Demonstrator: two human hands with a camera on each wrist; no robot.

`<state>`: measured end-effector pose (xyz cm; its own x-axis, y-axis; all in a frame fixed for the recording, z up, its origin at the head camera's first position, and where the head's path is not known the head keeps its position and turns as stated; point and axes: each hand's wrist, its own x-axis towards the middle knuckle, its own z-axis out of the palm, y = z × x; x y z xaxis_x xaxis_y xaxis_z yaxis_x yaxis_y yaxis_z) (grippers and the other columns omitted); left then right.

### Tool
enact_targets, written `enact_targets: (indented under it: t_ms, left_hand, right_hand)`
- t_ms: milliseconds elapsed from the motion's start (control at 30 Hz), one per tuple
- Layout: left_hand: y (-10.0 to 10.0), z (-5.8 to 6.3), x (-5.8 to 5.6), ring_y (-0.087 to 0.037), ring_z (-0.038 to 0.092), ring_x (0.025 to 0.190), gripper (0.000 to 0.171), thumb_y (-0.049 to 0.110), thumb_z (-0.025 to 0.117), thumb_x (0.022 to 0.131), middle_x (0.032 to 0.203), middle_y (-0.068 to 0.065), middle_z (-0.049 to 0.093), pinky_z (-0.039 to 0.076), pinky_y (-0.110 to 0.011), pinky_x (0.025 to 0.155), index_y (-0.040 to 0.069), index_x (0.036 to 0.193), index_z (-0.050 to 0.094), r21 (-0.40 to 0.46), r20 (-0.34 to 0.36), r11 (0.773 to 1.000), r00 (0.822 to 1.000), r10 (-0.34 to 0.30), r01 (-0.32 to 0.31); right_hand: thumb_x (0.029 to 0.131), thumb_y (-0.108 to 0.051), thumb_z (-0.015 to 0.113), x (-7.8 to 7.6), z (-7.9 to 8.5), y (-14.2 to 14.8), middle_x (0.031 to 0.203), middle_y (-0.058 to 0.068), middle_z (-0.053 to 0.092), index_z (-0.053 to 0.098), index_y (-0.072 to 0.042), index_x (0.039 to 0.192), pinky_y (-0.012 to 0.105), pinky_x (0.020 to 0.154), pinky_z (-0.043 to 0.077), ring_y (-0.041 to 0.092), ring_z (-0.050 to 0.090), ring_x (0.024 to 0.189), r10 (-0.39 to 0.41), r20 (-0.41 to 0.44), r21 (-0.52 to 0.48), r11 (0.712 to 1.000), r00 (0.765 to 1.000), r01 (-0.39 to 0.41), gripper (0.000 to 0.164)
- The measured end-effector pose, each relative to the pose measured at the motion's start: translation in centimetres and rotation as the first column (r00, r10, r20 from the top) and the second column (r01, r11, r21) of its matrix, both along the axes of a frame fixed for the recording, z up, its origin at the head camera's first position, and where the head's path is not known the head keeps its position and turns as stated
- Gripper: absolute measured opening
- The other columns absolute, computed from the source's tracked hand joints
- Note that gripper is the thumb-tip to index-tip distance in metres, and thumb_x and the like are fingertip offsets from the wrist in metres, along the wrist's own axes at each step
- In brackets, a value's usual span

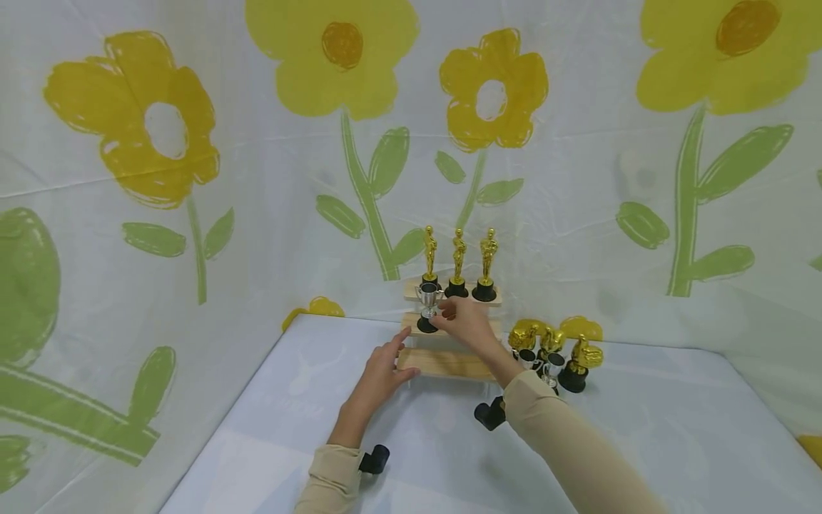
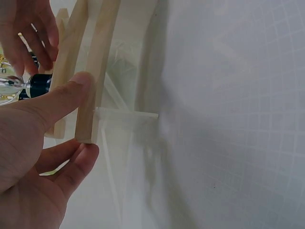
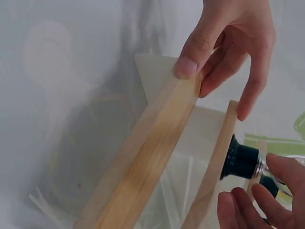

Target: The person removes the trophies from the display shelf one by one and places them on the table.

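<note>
A small silver trophy cup (image 1: 429, 300) with a black base stands on the middle step of a three-step wooden rack (image 1: 449, 363), at its left end. My right hand (image 1: 470, 325) pinches the cup near its stem; in the right wrist view the thumb and fingers of that right hand (image 3: 267, 202) are beside the stem, just above the black base (image 3: 240, 159). With my left hand (image 1: 380, 375) I grip the left end of the lowest step, thumb on the front and fingers behind, as the left hand (image 2: 43, 138) shows in its wrist view.
Three golden figure trophies (image 1: 459, 260) stand in a row on the top step. Right of the rack are more golden trophies (image 1: 578, 364) and silver cups (image 1: 554, 365) on the white table (image 1: 642, 442). A flower-printed cloth (image 1: 565, 178) hangs behind.
</note>
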<state>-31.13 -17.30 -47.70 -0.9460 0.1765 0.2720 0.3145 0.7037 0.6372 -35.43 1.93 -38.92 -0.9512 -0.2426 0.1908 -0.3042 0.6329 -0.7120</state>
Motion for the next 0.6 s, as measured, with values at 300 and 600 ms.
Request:
enact_targets:
  t_ms: [300, 600]
  left_hand:
    - [0.1, -0.1, 0.1, -0.027, 0.058, 0.106, 0.078, 0.026, 0.077, 0.085, 0.128, -0.020, 0.064, 0.053, -0.037, 0.081, 0.016, 0.151, 0.037, -0.019, -0.011, 1.000, 1.000, -0.006, 0.005]
    - [0.0, 0.0, 0.1, -0.027, 0.059, 0.106, 0.079, 0.027, 0.078, 0.084, 0.126, -0.019, 0.065, 0.053, -0.037, 0.081, 0.016, 0.150, 0.038, -0.025, -0.018, 1.000, 1.000, -0.003, 0.002]
  right_hand:
    - [0.088, -0.027, 0.074, -0.6, -1.0, -2.0, 0.089, 0.010, 0.072, 0.071, -0.005, 0.093, 0.036, 0.069, 0.054, 0.023, 0.066, 0.080, -0.068, -0.044, -0.037, 0.997, 0.997, 0.066, 0.022]
    - [0.085, -0.024, 0.077, -0.9, -1.4, -2.9, 0.083, 0.010, 0.072, 0.073, -0.002, 0.093, 0.032, 0.065, 0.051, 0.019, 0.062, 0.073, -0.124, -0.067, -0.061, 0.991, 0.990, 0.120, 0.024]
